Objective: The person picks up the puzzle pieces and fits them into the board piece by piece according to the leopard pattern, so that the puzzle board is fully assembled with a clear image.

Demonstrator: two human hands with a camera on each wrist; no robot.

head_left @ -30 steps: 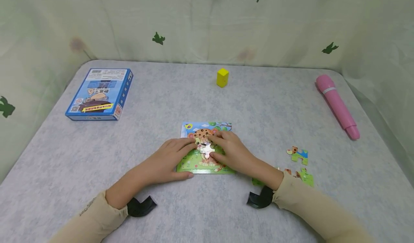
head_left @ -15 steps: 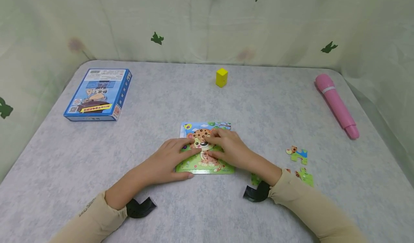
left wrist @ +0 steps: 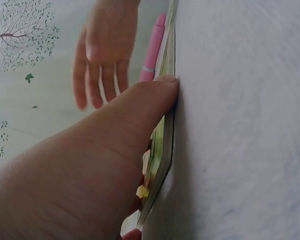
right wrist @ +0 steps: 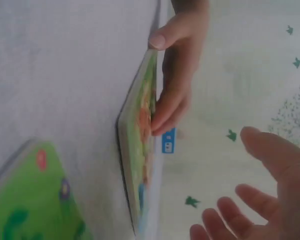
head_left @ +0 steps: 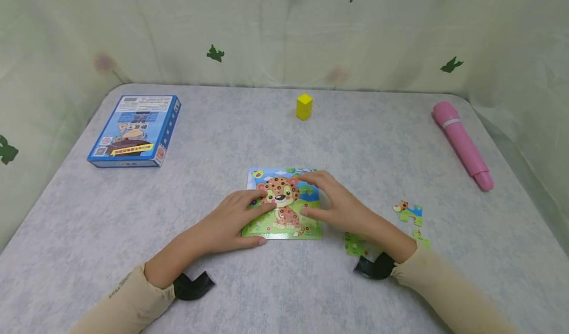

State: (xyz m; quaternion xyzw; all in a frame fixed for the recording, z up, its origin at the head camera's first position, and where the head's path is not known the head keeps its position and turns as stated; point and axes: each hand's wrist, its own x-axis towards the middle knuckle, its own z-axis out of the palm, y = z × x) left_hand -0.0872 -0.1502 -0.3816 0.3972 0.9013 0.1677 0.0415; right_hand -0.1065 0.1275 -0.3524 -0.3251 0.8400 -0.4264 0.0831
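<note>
A jigsaw puzzle [head_left: 289, 220] with a spotted leopard cub on green grass lies flat on the table, the cub's face showing whole. My left hand [head_left: 233, 220] rests on its left side, fingertips on the picture and the thumb by the near edge; in the right wrist view this left hand [right wrist: 180, 75] has its fingers laid on the puzzle top. Over the right side of the puzzle my right hand [head_left: 340, 208] hovers, thumb and fingers spread apart. Nothing sits in that right hand [right wrist: 270, 195] in the right wrist view.
Loose puzzle pieces lie to the right: one with a small animal [head_left: 411, 213], a green one [head_left: 354, 245] partly under the right forearm, and another [head_left: 420, 237] by the sleeve. A blue box [head_left: 135, 131], a yellow block [head_left: 304, 106] and a pink microphone-shaped toy [head_left: 464, 146] stand farther back.
A pale piece-shaped patch on the cub's face has given way to the printed face. My right hand has lifted off the puzzle and drawn to the right; the left has barely moved.
</note>
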